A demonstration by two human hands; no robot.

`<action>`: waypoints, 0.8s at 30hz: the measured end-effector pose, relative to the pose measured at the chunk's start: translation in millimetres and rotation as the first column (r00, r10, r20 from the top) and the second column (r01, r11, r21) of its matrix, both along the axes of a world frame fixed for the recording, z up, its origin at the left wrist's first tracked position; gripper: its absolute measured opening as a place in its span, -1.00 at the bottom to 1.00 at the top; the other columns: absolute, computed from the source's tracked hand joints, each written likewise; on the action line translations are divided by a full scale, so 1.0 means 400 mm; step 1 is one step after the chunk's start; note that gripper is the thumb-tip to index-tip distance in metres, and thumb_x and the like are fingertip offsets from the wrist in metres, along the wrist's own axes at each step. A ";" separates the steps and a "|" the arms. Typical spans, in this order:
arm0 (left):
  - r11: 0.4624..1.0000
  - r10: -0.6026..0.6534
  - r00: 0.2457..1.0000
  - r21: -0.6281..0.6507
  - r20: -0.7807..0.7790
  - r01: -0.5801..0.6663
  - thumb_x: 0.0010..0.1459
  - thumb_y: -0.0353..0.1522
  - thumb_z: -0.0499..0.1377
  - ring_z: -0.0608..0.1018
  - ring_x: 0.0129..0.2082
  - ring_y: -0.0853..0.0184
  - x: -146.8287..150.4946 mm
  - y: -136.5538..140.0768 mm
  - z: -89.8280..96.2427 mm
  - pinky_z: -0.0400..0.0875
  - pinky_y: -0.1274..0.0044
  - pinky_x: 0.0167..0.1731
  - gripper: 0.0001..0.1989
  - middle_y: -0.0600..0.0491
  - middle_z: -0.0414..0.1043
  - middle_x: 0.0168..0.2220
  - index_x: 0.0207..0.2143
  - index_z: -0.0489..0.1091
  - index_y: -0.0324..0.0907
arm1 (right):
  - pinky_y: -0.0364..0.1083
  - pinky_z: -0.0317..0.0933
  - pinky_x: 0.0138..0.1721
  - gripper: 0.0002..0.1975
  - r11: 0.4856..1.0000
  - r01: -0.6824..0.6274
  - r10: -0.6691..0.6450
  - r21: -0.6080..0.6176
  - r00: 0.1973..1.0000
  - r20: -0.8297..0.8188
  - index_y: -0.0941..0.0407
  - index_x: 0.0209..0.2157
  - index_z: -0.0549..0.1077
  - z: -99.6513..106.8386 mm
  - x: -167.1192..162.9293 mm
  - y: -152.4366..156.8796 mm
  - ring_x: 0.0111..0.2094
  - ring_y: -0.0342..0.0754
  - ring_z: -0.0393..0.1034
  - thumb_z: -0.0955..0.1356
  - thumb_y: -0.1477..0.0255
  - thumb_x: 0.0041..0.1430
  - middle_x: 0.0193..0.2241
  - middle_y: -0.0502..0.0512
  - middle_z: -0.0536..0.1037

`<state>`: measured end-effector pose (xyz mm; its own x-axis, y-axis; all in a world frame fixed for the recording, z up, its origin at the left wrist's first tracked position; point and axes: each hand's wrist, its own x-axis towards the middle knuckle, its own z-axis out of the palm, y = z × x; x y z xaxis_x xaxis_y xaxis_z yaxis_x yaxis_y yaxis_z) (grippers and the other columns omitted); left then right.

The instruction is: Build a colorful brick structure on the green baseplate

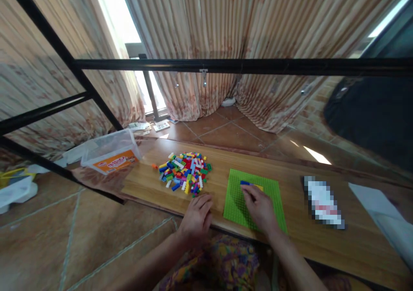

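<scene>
A green studded baseplate lies on the wooden tabletop, and my right hand is over it. The thumb and index finger of that hand are closed at a blue toy brick near the plate's far edge. A yellow brick shows just right of the fingers, partly hidden by them. My left hand rests at the table's near edge, fingers bent and slightly apart, with nothing visible in them. Just beyond it spreads a heap of mixed coloured bricks.
A clear plastic tub with an orange label stands at the table's left end. On the right lie a pixelated item and a white sheet. A black metal bar crosses beyond the table, before curtains.
</scene>
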<state>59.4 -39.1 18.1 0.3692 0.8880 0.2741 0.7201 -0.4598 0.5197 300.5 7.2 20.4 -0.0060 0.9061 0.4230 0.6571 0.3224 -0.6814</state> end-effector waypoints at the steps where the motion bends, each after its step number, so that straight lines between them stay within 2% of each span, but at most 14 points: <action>1: 1.000 0.006 1.000 -0.008 0.002 -0.006 0.14 -0.51 0.10 0.39 0.15 0.17 -0.009 0.003 -0.002 0.34 0.22 0.16 -0.65 -0.11 0.40 0.11 -0.01 0.41 -0.20 | 0.01 0.35 -0.13 -0.72 0.999 -0.027 0.028 -0.021 0.999 0.044 0.11 -0.21 0.53 0.004 -0.040 0.011 -0.21 0.03 0.50 0.21 0.36 0.28 -0.25 0.19 0.61; 2: 1.000 0.009 1.000 -0.014 0.007 -0.009 0.13 -0.52 0.11 0.38 0.16 0.17 -0.017 0.006 -0.004 0.34 0.22 0.16 -0.65 -0.11 0.40 0.10 -0.01 0.41 -0.20 | 0.01 0.34 -0.14 -0.71 0.998 -0.048 0.053 -0.048 0.993 0.103 0.11 -0.18 0.52 0.009 -0.077 0.025 -0.22 0.02 0.50 0.19 0.38 0.29 -0.25 0.19 0.60; 8: 0.999 -0.049 0.998 -0.019 0.034 0.049 0.15 -0.49 0.12 0.36 0.18 0.16 -0.052 0.017 -0.018 0.32 0.19 0.18 -0.62 -0.13 0.38 0.12 0.04 0.37 -0.21 | -0.01 0.28 -0.08 -0.73 0.987 -0.083 0.111 -0.136 0.972 0.208 0.10 -0.09 0.48 0.029 -0.239 0.132 -0.13 0.02 0.45 0.22 0.45 0.26 -0.16 0.18 0.56; 11: 0.997 -0.073 0.997 -0.020 0.015 0.074 0.18 -0.47 0.08 0.34 0.20 0.14 -0.056 0.020 -0.024 0.30 0.16 0.19 -0.61 -0.14 0.35 0.15 0.08 0.34 -0.21 | -0.04 0.26 -0.11 -0.77 0.981 -0.047 0.093 -0.189 0.966 0.240 0.07 -0.10 0.48 0.025 -0.286 0.168 -0.17 0.01 0.45 0.27 0.45 0.25 -0.16 0.17 0.54; 15: 0.997 -0.083 0.996 -0.002 -0.026 0.083 0.22 -0.46 0.04 0.34 0.20 0.15 -0.055 0.023 -0.028 0.31 0.19 0.19 -0.61 -0.14 0.33 0.16 0.11 0.31 -0.22 | -0.07 0.26 -0.15 -0.84 0.971 -0.001 0.060 -0.238 0.969 0.240 0.04 -0.21 0.51 0.016 -0.313 0.182 -0.22 -0.02 0.46 0.31 0.47 0.22 -0.21 0.12 0.54; 19: 0.995 -0.092 0.994 0.027 -0.058 0.094 0.24 -0.46 0.02 0.34 0.20 0.14 -0.056 0.026 -0.030 0.30 0.19 0.20 -0.62 -0.16 0.33 0.16 0.10 0.32 -0.25 | -0.08 0.26 -0.12 -0.82 0.975 0.057 -0.015 -0.216 0.982 0.190 0.07 -0.17 0.50 0.009 -0.290 0.144 -0.19 -0.04 0.45 0.28 0.43 0.27 -0.21 0.11 0.56; 24: 0.995 -0.069 0.996 0.067 -0.048 0.072 0.24 -0.45 -0.01 0.37 0.17 0.13 -0.054 0.031 -0.041 0.34 0.18 0.16 -0.62 -0.15 0.36 0.14 0.10 0.32 -0.23 | -0.07 0.30 -0.18 -0.77 0.967 0.179 -0.158 -0.179 0.980 0.123 0.10 -0.13 0.49 -0.014 -0.191 0.001 -0.23 -0.04 0.47 0.26 0.36 0.28 -0.22 0.14 0.57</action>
<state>37.8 -26.6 1.7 0.4440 0.8388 0.3152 0.7064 -0.5440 0.4528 224.1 7.8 15.0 0.1180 0.9610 0.2502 0.7631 0.0735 -0.6421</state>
